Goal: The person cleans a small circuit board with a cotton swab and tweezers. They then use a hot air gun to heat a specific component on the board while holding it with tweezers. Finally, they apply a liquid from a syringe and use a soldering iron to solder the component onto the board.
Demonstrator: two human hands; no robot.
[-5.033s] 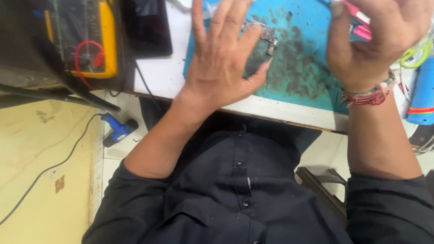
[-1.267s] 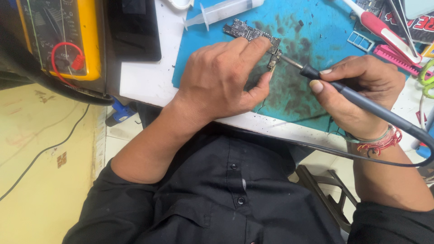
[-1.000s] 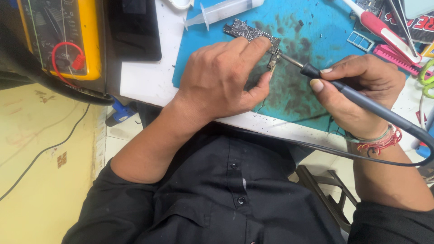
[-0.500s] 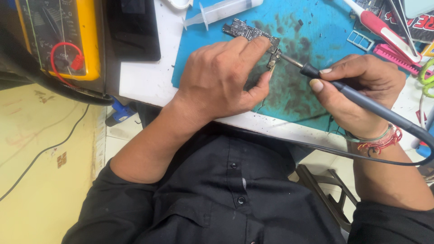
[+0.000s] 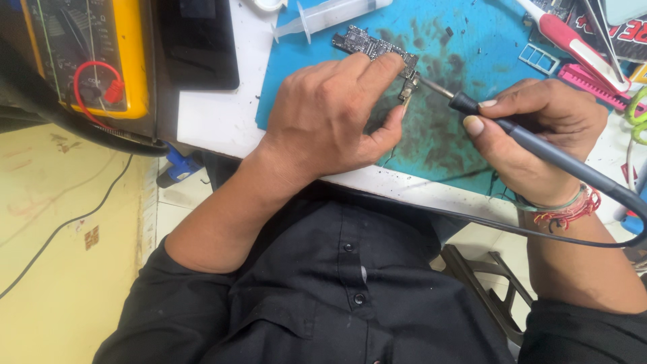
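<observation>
White bench top (image 5: pixel 216 121) under us carries a teal work mat (image 5: pixel 472 74), blotched with dark smears and specks. Our left hand (image 5: pixel 330 114) presses down on a small circuit board (image 5: pixel 374 46) lying on that mat, fingers curled over its near end with the fingertips pinning the edge; the board is a narrow dark strip crowded with tiny metal-capped components, running slantwise away from the hand. Our right hand (image 5: pixel 546 128) is closed in a pen grip around a soldering iron (image 5: pixel 512 131), thumb and forefinger pinching the black handle close to the tip, and the thin metal point meets the board's end just beside our left fingertips, though we cannot quite tell which part it touches. The iron's black cord trails off past a wrist wearing red thread bracelets (image 5: pixel 569 209). Farther out lie a clear syringe (image 5: pixel 330 13), a red-handled tool (image 5: pixel 573 44), and a yellow multimeter (image 5: pixel 87 54) at the far left.
</observation>
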